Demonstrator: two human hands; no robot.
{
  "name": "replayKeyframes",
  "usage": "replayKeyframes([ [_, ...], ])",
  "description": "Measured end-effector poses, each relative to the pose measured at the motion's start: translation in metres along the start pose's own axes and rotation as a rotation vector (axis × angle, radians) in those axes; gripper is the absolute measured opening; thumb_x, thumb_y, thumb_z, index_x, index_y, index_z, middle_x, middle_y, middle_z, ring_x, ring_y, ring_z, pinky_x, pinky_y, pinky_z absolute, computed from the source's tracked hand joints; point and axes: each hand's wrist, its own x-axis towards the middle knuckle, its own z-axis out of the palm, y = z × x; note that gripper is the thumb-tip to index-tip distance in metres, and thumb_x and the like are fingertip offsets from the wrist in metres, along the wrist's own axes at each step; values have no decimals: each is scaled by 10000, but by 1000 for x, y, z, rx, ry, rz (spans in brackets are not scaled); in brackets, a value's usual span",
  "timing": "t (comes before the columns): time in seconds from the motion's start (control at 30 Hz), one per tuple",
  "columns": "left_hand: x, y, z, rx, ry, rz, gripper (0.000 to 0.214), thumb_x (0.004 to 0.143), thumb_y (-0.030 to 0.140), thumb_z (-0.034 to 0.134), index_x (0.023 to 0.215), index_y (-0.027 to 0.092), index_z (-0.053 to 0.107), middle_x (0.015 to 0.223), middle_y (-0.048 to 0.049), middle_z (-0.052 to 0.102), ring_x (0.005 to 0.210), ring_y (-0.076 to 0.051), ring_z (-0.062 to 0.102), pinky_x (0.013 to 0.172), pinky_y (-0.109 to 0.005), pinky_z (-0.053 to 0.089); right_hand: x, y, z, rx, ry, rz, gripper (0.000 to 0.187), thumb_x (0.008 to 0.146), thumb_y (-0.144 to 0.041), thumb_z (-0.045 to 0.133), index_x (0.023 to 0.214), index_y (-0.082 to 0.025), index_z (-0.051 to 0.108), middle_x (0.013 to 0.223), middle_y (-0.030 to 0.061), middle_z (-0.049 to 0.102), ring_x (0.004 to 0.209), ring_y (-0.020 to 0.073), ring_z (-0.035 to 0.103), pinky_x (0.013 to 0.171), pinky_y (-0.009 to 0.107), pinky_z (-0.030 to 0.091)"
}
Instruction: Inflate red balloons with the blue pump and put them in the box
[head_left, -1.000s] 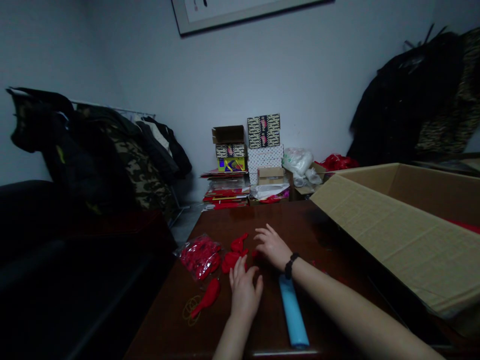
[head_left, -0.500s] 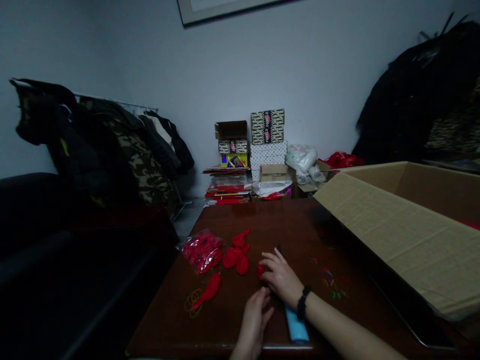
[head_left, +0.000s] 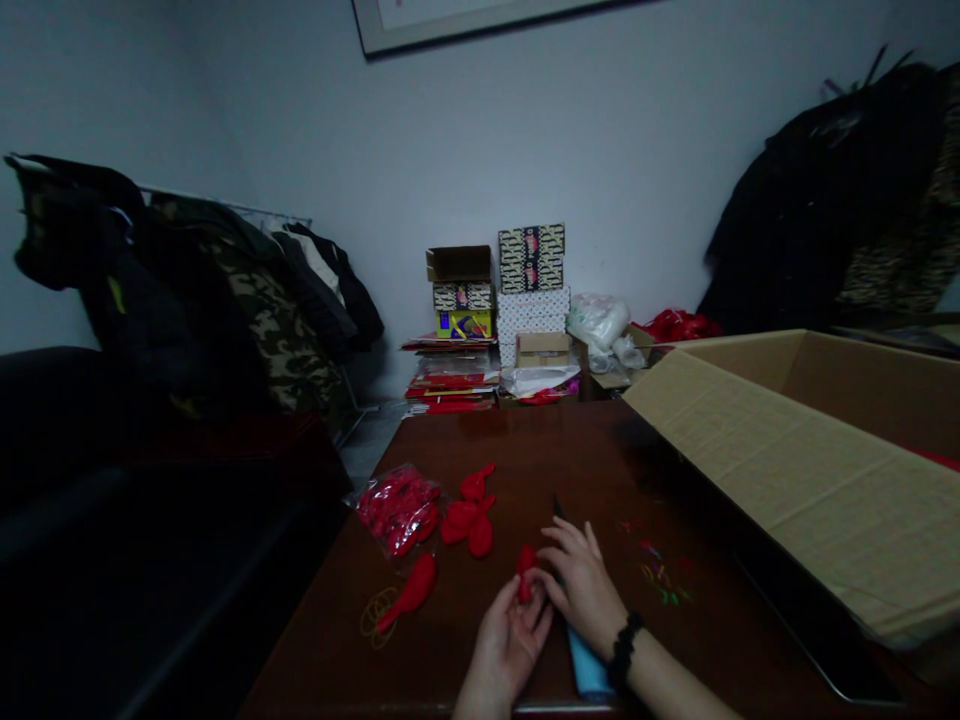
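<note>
Left hand (head_left: 514,635) has rolled palm-up since a sec ago, fingers half curled and pinching a red balloon (head_left: 526,562) just left of the blue object (head_left: 589,665), loosely open right hand (head_left: 592,590) fingering that balloon too, loose balloons (head_left: 457,523) and a shiny packet (head_left: 396,510) farther left.

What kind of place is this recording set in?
Likely an indoor room partly used for storage, though whether office or home I can't tell: coats hang at the left, boxes are stacked beyond the table, and a large open carton stands at the right.
</note>
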Motion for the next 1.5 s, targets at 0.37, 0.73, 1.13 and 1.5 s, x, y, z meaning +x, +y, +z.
replayKeyframes([
  [0.37,31,27,29,159,-31,87,121,792,242,635,883,164,650,974,-62,706,898,-166,657,768,-275,485,-20,16,24,-350,-24,378,546,745,-572,460,958,-119,679,1229,195,555,1304,376,297,1053,627,68],
  [0.73,54,74,73,190,11,242,157,844,248,533,897,162,653,1063,-65,672,874,-131,628,748,-258,467,-49,10,-4,-211,-25,309,469,687,-356,447,1087,-172,607,1394,110,427,1366,305,221,1092,578,61],
  [1.13,56,62,74,358,-39,252,182,823,274,562,856,145,687,1013,-89,676,944,-163,604,703,-240,447,-55,15,-5,-132,-65,214,475,654,-317,494,1096,-182,605,1388,110,435,1365,307,224,1099,566,10],
  [1.5,54,36,64,567,-84,284,289,720,412,674,836,148,702,1031,-112,681,983,-221,602,703,-256,430,-55,4,-11,-93,-118,253,446,672,-334,469,1065,-183,612,1377,112,447,1358,299,243,1095,572,4],
])
